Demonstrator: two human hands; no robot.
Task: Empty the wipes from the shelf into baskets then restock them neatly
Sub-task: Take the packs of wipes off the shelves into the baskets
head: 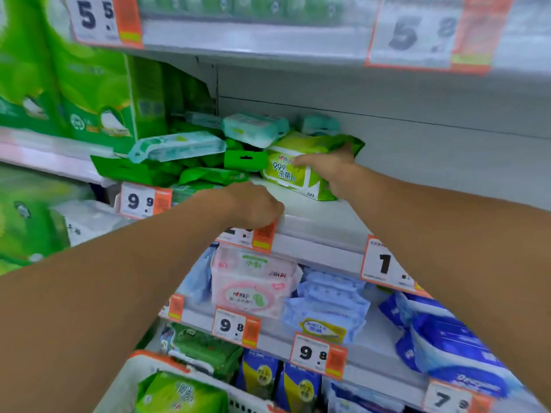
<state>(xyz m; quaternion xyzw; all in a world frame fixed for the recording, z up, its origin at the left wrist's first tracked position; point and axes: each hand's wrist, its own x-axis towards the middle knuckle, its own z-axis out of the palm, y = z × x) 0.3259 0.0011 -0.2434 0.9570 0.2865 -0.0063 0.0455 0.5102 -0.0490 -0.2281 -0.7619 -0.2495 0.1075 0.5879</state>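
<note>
Wipes fill the left part of the white shelf (pixel 316 222): a yellow-green pack (pixel 293 174) printed "99.9" stands nearest the bare stretch of shelf, with dark green packs (pixel 208 174) and pale teal packs (pixel 179 146) heaped just beside it on the left. The right hand (pixel 331 171) grips the yellow-green pack, thumb lying across its printed face and fingers curled round its far edge. The left hand (pixel 253 208) rests on the shelf's front lip, its fingers curled down over the top of an orange-and-white price tag (pixel 253 238) clipped there. Below the shelf sit pink packs (pixel 253 284) and blue packs (pixel 328 302). Further below, a white basket (pixel 131 380) with an orange rim holds a green pack (pixel 182 394).
</note>
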